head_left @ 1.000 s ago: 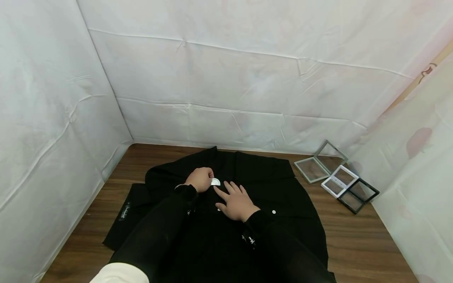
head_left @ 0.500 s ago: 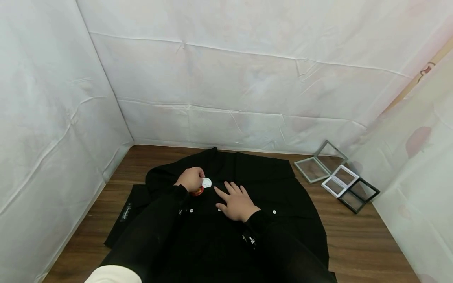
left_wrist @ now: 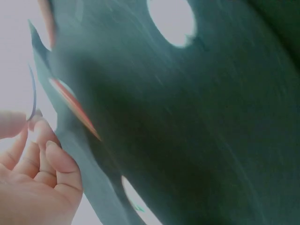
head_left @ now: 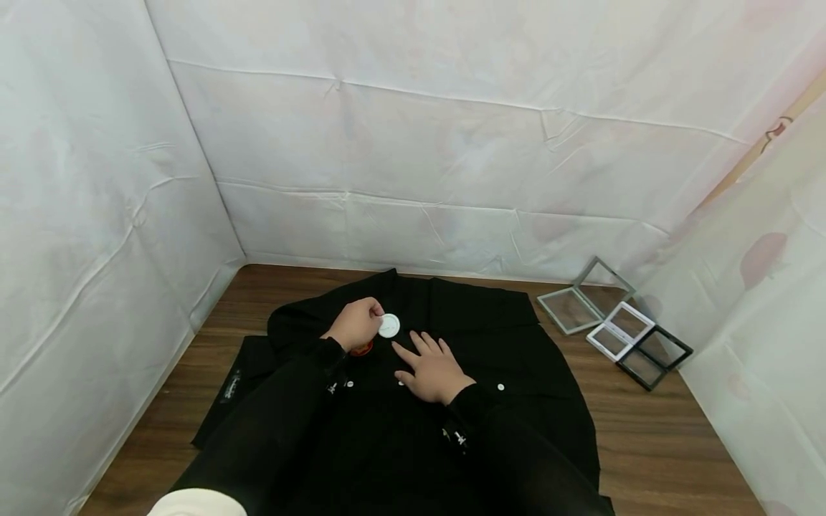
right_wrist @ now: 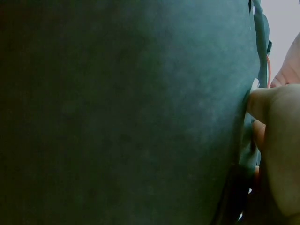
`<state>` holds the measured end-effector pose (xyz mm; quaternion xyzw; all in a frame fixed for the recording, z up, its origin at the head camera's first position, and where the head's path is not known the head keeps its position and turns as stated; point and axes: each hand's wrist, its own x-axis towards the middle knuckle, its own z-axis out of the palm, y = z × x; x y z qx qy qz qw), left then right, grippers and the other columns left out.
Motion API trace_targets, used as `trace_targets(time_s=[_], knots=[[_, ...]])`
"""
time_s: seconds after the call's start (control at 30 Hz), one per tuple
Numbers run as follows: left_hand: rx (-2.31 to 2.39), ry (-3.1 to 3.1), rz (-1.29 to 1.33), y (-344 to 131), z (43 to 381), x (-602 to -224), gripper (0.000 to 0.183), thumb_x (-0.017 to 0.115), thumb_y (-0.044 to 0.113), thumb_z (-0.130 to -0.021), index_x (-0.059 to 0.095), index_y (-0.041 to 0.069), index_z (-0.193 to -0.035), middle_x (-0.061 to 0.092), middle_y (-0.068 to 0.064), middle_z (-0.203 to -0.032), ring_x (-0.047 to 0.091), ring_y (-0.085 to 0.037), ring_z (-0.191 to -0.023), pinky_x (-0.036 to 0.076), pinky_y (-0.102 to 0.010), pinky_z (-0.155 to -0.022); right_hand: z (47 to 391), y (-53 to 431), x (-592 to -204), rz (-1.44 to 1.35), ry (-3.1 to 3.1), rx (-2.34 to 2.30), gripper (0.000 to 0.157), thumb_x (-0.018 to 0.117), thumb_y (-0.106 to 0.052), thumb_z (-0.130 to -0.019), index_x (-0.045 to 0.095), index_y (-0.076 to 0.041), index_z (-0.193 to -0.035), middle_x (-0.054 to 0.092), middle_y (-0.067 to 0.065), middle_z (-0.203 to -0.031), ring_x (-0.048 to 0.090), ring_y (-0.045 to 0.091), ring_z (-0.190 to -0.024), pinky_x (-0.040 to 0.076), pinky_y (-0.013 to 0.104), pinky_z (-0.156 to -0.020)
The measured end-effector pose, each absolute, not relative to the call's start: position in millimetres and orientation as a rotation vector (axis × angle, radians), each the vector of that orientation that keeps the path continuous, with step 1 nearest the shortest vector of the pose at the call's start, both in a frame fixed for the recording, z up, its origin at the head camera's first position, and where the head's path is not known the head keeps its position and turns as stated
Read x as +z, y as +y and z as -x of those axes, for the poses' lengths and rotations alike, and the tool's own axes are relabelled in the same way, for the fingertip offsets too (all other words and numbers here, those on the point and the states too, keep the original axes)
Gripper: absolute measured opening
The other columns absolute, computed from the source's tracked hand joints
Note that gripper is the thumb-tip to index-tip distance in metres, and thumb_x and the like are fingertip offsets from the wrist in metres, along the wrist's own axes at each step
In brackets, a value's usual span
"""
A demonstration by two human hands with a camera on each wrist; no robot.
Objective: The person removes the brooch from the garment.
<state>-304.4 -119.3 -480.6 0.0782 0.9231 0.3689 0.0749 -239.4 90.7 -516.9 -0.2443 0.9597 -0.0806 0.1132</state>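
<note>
A black button-up shirt (head_left: pixel 503 344) lies spread on the wooden table. My left hand (head_left: pixel 357 324) pinches a thin, round white disc (head_left: pixel 389 326) by its left edge, over the shirt's upper part. Seen edge-on in the left wrist view, the disc (left_wrist: pixel 33 93) is between thumb and fingertips. A red round piece (head_left: pixel 363 349) lies on the shirt, partly hidden under the left hand; its red edge (left_wrist: pixel 77 108) also shows from the left wrist. Palm down, my right hand (head_left: pixel 434 369) rests on the shirt with fingers spread, to the right of the disc.
Several small square frames with clear panes, in green (head_left: pixel 568 309), white (head_left: pixel 606 340) and black (head_left: pixel 639 367), are at the back right. White cloth (head_left: pixel 413 143) encloses the table's back and sides. One sleeve (head_left: pixel 232 387) bearing a pale print extends left.
My left hand first moved left, uncovering the red piece, then came slightly right and up. The white disc, earlier half hidden, now shows its full round face. The right hand stayed put.
</note>
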Motion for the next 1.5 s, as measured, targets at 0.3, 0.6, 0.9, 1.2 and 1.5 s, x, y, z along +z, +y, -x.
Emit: trace_targets(time_s=[0.3, 0.6, 0.9, 1.2, 1.5], knots=[[1.318, 2.742, -0.243, -116, 283, -460, 0.009, 0.063, 0.018, -0.103, 0.066, 0.011, -0.108, 0.065, -0.004, -0.097, 0.061, -0.019, -0.085, 0.052, -0.038, -0.078, 239, 89, -512, 0.728, 2.821, -0.265, 0.061, 0.046, -0.056, -0.106, 0.033, -0.036, -0.162, 0.019, 0.008, -0.171, 0.016, 0.033, -0.156, 0.015, 0.060, -0.122], [1.475, 2.696, -0.239, -120, 262, -452, 0.011, 0.065, 0.022, -0.103, 0.065, 0.013, -0.110, 0.067, -0.002, -0.100, 0.061, -0.018, -0.089, 0.052, -0.039, -0.082, 237, 90, -505, 0.693, 2.821, -0.430, 0.069, 0.054, -0.055, -0.104, 0.032, -0.028, -0.164, 0.020, 0.012, -0.170, 0.019, 0.034, -0.155, 0.019, 0.059, -0.122], [1.622, 2.668, -0.337, -119, 239, -437, 0.010, 0.066, 0.019, -0.102, 0.064, 0.012, -0.109, 0.066, -0.002, -0.098, 0.061, -0.020, -0.085, 0.053, -0.038, -0.077, 229, 98, -473, 0.657, 2.847, -0.851, 0.076, 0.060, -0.049, -0.103, 0.033, -0.009, -0.162, 0.032, 0.014, -0.165, 0.029, 0.033, -0.151, 0.028, 0.057, -0.119], [1.748, 2.675, -0.413, -108, 213, -426, 0.008, 0.067, 0.017, -0.101, 0.064, 0.013, -0.107, 0.066, -0.001, -0.096, 0.060, -0.019, -0.085, 0.051, -0.034, -0.075, 215, 114, -446, 0.853, 2.685, -1.477, 0.038, 0.067, -0.029, -0.103, 0.063, -0.013, -0.137, 0.068, 0.000, -0.126, 0.064, 0.019, -0.114, 0.053, 0.047, -0.098], [1.958, 2.612, -0.431, -101, 182, -414, 0.006, 0.069, 0.009, -0.099, 0.065, 0.011, -0.103, 0.066, -0.003, -0.094, 0.062, -0.021, -0.083, 0.051, -0.027, -0.068, 191, 122, -434, 0.976, 2.308, -2.066, 0.022, 0.063, -0.002, -0.102, 0.072, -0.003, -0.122, 0.075, 0.010, -0.107, 0.073, 0.024, -0.098, 0.059, 0.041, -0.088]])
